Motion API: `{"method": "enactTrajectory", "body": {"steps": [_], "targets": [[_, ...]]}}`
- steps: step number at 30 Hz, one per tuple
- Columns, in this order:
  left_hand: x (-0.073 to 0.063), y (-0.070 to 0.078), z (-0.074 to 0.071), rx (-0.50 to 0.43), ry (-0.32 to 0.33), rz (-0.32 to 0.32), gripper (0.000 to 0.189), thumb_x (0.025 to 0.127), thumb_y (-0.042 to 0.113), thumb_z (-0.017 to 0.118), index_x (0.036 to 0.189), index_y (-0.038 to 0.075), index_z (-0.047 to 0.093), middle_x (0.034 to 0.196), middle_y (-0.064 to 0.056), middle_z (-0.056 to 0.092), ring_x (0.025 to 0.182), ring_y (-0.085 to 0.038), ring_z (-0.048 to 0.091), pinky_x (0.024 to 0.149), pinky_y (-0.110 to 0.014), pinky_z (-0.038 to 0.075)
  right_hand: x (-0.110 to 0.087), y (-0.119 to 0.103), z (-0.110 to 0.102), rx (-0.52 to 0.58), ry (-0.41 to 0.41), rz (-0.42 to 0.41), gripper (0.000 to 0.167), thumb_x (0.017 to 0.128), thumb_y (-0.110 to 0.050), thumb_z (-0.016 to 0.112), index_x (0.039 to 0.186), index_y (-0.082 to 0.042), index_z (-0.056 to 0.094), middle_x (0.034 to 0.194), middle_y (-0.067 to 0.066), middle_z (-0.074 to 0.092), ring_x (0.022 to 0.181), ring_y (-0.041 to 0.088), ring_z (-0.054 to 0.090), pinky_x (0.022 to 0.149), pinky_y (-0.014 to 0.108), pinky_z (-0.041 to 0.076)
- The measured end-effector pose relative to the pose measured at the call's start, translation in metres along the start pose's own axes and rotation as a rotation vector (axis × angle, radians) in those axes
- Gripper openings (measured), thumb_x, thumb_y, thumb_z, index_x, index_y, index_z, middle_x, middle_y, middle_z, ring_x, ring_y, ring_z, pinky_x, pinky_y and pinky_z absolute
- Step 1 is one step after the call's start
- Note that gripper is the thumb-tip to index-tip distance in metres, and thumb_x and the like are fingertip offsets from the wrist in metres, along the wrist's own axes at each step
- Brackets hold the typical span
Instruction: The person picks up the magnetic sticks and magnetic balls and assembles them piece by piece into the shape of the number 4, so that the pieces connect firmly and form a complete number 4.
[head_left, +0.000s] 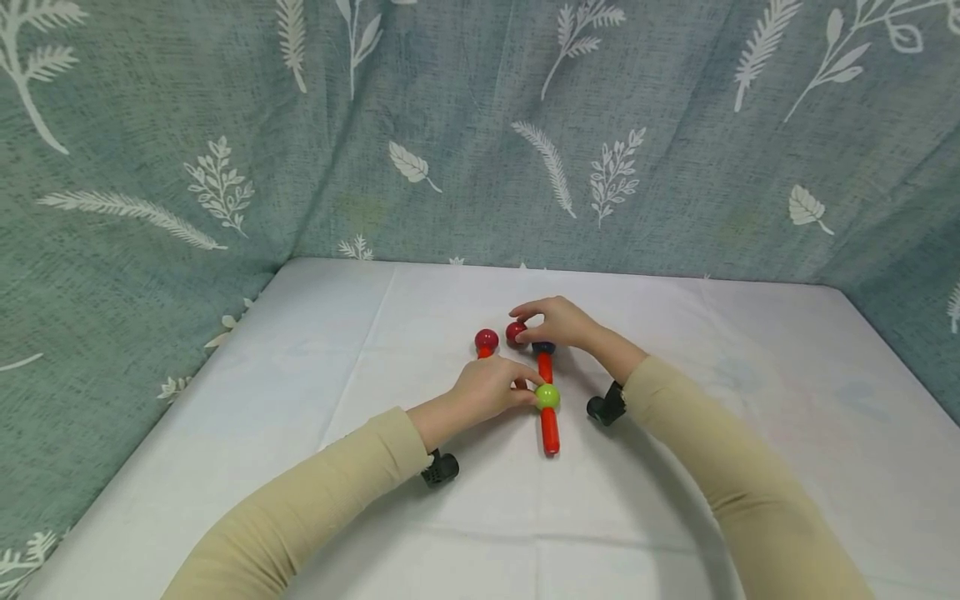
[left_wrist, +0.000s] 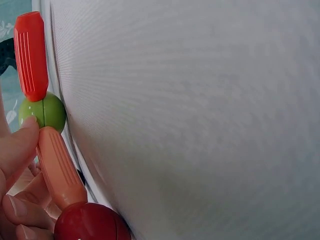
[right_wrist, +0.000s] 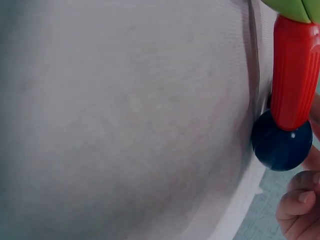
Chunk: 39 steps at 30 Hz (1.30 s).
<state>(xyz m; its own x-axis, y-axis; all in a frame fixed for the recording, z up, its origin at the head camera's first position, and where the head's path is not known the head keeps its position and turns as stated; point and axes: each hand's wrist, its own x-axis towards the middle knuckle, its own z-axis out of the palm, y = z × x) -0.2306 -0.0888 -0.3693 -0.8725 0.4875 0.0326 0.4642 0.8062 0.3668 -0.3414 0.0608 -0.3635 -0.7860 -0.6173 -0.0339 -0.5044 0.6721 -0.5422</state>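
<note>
My left hand [head_left: 487, 387] pinches a green ball [head_left: 547, 396] between thumb and fingers. A red ribbed rod [head_left: 551, 432] runs from this ball toward me, and another red rod [head_left: 545, 367] leads away to a dark blue ball [right_wrist: 282, 142]. In the left wrist view an orange-red rod [left_wrist: 61, 167] joins the green ball to a red ball [left_wrist: 92, 222]. At the far end, my right hand [head_left: 566, 322] holds a red ball [head_left: 516, 334] between thumb and fingers, beside the dark blue ball. The left hand partly covers the rods under it.
White cloth [head_left: 390, 333] covers the table. Behind and at the sides hangs a green-grey curtain [head_left: 465, 167] with white leaf prints. Dark wrist cameras stick out below the left sleeve [head_left: 315, 492] and beside the right sleeve [head_left: 735, 467].
</note>
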Motion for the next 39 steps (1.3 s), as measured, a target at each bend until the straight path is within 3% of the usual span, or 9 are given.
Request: {"method": "enactTrajectory", "body": {"steps": [10,20,29,39], "targets": [[0.0,0.001,-0.001,0.002,0.003,0.013,0.029,0.078,0.031,0.072,0.105,0.019,0.071,0.071,0.005,0.061,0.059,-0.007,0.049,0.049,-0.018,0.037,0.005,-0.006,-0.001,-0.022,-0.04,0.034,0.038,0.082,-0.019,0.069,0.118,-0.01,0.062,0.114,0.009,0.063,0.107,0.022,0.055,0.092,0.038,0.044],[0.0,0.001,-0.001,0.006,-0.001,0.002,0.03,0.078,0.031,0.072,0.105,0.02,0.071,0.071,0.006,0.061,0.059,-0.007,0.049,0.049,-0.018,0.037,0.005,-0.005,0.002,-0.023,-0.028,0.022,0.036,0.081,-0.016,0.069,0.116,-0.009,0.062,0.111,0.012,0.064,0.102,0.023,0.057,0.089,0.037,0.046],[0.0,0.0,0.0,-0.001,-0.005,-0.006,0.03,0.078,0.032,0.071,0.105,0.02,0.07,0.071,0.006,0.061,0.06,-0.007,0.05,0.051,-0.019,0.038,-0.007,-0.006,-0.002,0.029,0.055,-0.009,0.035,0.081,-0.018,0.069,0.114,-0.008,0.063,0.11,0.012,0.065,0.105,0.026,0.057,0.089,0.04,0.045],[0.0,0.001,-0.001,-0.019,-0.023,-0.016,0.03,0.078,0.032,0.071,0.106,0.02,0.07,0.071,0.006,0.061,0.062,-0.008,0.05,0.053,-0.019,0.039,-0.036,-0.009,-0.011,0.087,0.154,-0.007,0.036,0.08,-0.015,0.069,0.113,-0.004,0.062,0.106,0.015,0.064,0.1,0.032,0.057,0.081,0.041,0.047]]}}
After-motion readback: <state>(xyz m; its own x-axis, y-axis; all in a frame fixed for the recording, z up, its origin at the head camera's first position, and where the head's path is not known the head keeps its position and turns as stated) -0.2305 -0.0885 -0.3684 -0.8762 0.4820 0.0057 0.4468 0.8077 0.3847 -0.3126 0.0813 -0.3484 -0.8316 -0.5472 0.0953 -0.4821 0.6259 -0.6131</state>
